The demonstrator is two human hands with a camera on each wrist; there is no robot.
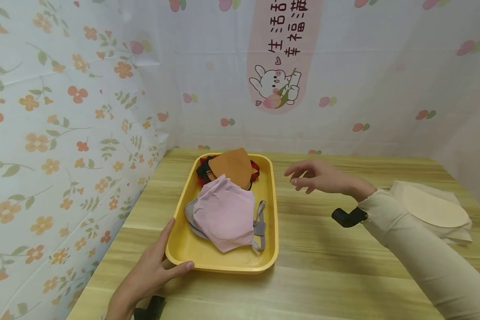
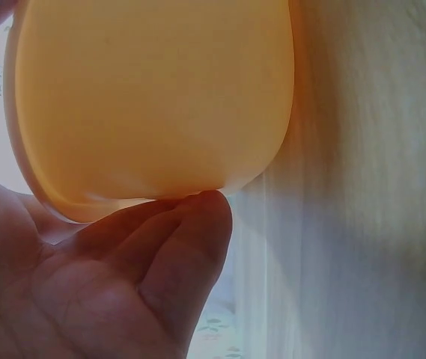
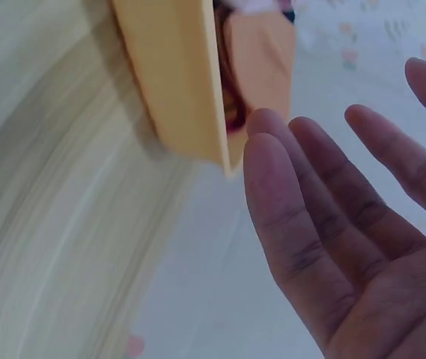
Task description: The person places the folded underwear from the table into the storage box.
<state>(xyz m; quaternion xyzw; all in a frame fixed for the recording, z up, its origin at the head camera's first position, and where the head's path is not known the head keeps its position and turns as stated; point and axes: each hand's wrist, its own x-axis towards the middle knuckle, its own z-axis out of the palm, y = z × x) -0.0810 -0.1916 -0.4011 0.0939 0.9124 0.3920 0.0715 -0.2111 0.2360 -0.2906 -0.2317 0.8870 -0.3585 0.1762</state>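
Note:
A yellow plastic tray [image 1: 270, 258] stands on the table. My left hand [image 1: 149, 266] spans its near left corner, thumb along the front wall and index finger along the left side. In the left wrist view, my fingertips [image 2: 211, 213] press the tray's outer wall [image 2: 160, 90]. Inside the tray lies folded pink cloth [image 1: 226, 213], with a rounded grey piece under its left side and a grey strap [image 1: 260, 229] on its right. Behind it is an orange-brown cloth piece [image 1: 233, 165] with red straps. My right hand [image 1: 320, 176] hovers right of the tray, holding nothing, fingers loosely bent.
Beige folded cloth [image 1: 436, 211] with an oval piece on top lies at the table's right, beyond my right sleeve [image 1: 420, 249]. Flower-patterned sheeting [image 1: 76, 133] rises along the left, and a printed white curtain [image 1: 344, 84] closes the back of the wooden table [image 1: 316, 275].

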